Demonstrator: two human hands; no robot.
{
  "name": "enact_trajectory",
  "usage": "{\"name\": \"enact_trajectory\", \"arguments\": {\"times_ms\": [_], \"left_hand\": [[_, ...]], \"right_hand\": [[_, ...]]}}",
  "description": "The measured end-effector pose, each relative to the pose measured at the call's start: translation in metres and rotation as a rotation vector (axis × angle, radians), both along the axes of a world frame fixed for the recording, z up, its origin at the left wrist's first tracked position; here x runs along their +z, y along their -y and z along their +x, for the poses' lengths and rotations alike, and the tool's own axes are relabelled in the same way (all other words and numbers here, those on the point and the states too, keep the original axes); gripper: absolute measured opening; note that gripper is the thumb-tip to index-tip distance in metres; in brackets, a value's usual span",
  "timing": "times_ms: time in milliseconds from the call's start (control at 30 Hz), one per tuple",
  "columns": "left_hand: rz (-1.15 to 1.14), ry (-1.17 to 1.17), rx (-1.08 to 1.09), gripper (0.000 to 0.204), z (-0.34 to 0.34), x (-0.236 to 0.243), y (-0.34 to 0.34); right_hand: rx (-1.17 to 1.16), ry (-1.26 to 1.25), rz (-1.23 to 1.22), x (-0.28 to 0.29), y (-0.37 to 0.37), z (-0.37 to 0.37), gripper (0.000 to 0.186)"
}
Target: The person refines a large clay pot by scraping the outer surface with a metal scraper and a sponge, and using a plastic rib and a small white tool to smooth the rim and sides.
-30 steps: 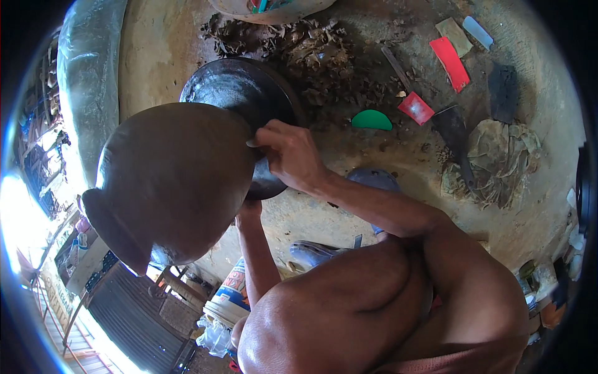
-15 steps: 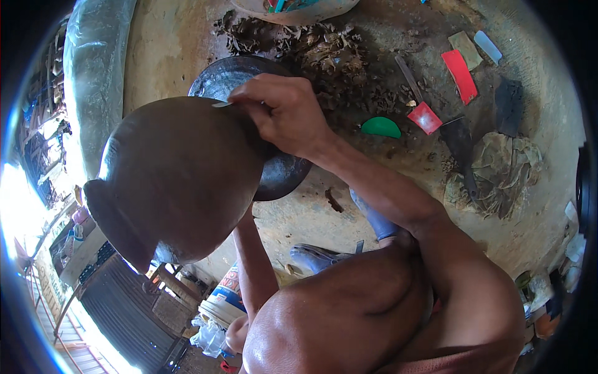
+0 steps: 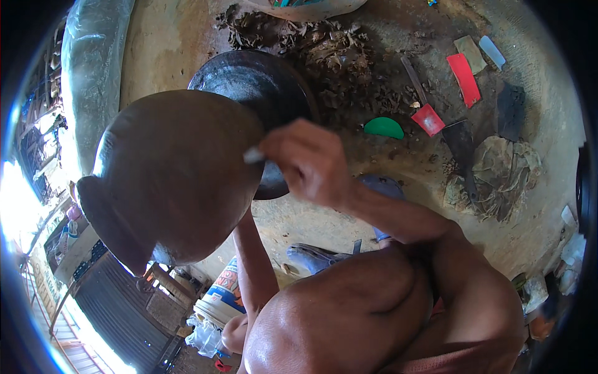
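A large, dark brown clay pot (image 3: 180,168) is tilted on its side in front of me, its flared rim (image 3: 106,218) toward the lower left. My right hand (image 3: 308,162), blurred by motion, is closed in a pinch on a small pale scraper (image 3: 253,155) at the right side of the pot's wall. Whether the scraper touches the clay I cannot tell. Up behind the pot runs my left forearm (image 3: 255,268); the pot hides that hand and its fingers. Partly covered by the pot, a dark round dish-like base (image 3: 274,81) stands on the ground.
Clay scraps (image 3: 336,62) lie beyond the base, below a wide tub (image 3: 305,9). To the right are a green piece (image 3: 384,128), red pieces (image 3: 463,80), a dark flat tool (image 3: 460,146) and a crumpled cloth (image 3: 507,168). A white bucket (image 3: 221,296) stands lower left, near my raised knee (image 3: 299,311).
My right hand has moved down and slightly right, from the pot's upper edge to its right side, keeping the scraper. The pot has shifted slightly left and up.
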State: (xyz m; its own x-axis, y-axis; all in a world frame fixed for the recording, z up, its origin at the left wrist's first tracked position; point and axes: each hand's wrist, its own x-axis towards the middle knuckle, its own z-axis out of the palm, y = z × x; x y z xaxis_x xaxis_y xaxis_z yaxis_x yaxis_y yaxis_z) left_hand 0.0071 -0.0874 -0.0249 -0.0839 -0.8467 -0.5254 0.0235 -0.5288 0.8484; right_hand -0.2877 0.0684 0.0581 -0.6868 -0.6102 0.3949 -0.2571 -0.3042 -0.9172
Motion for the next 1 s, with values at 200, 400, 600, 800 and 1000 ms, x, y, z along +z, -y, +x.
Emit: {"name": "enact_trajectory", "arguments": {"times_ms": [200,400,600,800,1000], "left_hand": [[-0.004,-0.013,0.011,0.062,-0.005,0.0,-0.001],[-0.011,-0.005,0.036,0.062,0.0,0.003,-0.004],[-0.001,-0.01,0.036,0.061,-0.005,0.001,-0.007],[-0.009,-0.014,0.037,0.061,-0.008,0.003,-0.009],[-0.01,-0.019,0.033,0.06,-0.011,0.003,-0.013]], "right_hand": [[-0.02,0.012,-0.054,0.001,0.073,-0.052,0.023],[0.063,-0.071,-0.036,-0.001,0.051,-0.038,0.025],[0.021,-0.051,-0.03,-0.002,-0.007,0.013,0.025],[-0.034,-0.02,-0.029,-0.009,0.019,-0.017,0.023],[0.043,-0.007,-0.026,-0.003,0.066,-0.051,0.026]]}}
